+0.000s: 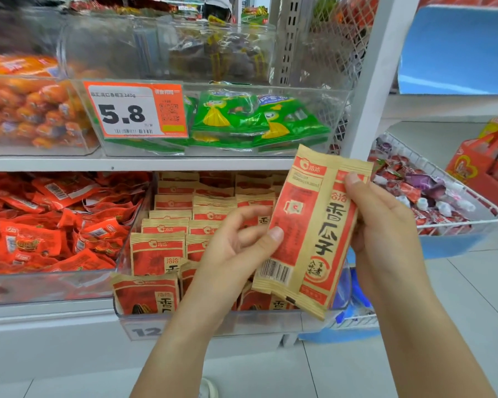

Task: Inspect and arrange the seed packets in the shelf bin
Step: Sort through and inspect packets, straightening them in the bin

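A tan and red seed packet (308, 225) is held up in front of the shelf, its back with a barcode facing me. My right hand (385, 225) grips its right edge, thumb on the front near the top. My left hand (239, 248) pinches its left edge with the thumb, the other fingers loosely curled. Behind and below, a clear shelf bin (259, 317) holds several rows of matching seed packets (167, 248) standing upright, some in the front row leaning.
A bin of red snack packs (49, 222) sits left of the seed bin. Above are green packets (250, 119), a 5.8 price tag (133, 110) and orange sausages (26, 104). A white wire basket of sweets (431, 196) juts out at right, beside a white shelf post (368, 81).
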{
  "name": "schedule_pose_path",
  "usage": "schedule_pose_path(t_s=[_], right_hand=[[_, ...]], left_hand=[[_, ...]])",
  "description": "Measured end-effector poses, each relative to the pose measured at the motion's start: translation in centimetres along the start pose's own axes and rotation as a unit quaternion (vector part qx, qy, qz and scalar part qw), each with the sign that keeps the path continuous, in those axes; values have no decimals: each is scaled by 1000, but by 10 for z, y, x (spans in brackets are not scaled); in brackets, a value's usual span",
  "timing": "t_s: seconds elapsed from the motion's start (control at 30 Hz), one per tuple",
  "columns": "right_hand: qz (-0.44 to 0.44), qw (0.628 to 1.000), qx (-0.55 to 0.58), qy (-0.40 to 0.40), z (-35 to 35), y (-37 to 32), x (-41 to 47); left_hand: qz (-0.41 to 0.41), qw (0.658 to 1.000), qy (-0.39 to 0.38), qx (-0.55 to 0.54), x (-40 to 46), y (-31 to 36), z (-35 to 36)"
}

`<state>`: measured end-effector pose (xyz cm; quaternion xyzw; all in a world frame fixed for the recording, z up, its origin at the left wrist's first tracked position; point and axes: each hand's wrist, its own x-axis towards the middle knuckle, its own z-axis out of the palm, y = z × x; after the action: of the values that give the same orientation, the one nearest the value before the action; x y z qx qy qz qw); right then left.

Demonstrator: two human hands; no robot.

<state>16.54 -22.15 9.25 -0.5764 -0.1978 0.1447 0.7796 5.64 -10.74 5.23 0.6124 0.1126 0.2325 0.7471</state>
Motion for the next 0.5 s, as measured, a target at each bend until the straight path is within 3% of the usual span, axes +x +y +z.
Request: schedule_pose_path(t_s=[0.17, 0.37, 0.5], right_hand=[[-8, 1000, -12, -15, 5, 3, -2], [-40, 994, -78, -72, 24, 10, -15], [-44, 990, -79, -108, 30, 9, -18]], left_hand=[[136, 971, 150, 126, 3, -5, 4], [133, 934, 227, 241, 1, 8, 19], [147, 924, 261, 238, 2, 9, 14]])
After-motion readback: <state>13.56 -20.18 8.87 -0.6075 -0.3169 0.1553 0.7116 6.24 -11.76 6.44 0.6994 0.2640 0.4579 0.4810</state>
